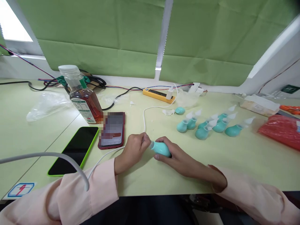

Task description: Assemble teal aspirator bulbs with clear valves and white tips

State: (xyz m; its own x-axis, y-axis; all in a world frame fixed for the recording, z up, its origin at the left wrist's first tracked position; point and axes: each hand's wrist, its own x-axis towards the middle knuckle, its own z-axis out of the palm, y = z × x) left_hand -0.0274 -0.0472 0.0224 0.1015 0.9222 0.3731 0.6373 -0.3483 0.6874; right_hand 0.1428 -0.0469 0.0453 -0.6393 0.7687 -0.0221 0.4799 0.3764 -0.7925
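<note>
Head cam: right hand point(174, 156) has its grip wrapped around a teal bulb point(161, 148) lying on the counter point(150, 175), while the left hand point(133, 150) pinches at its tip. That tip looks tiny, so a slip seems likely, and it could roll toward the red phone point(112, 129).

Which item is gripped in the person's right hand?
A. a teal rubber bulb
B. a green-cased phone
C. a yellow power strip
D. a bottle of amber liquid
A: the right hand wraps a teal rubber bulb, while the left hand pinches at its tip.
</note>
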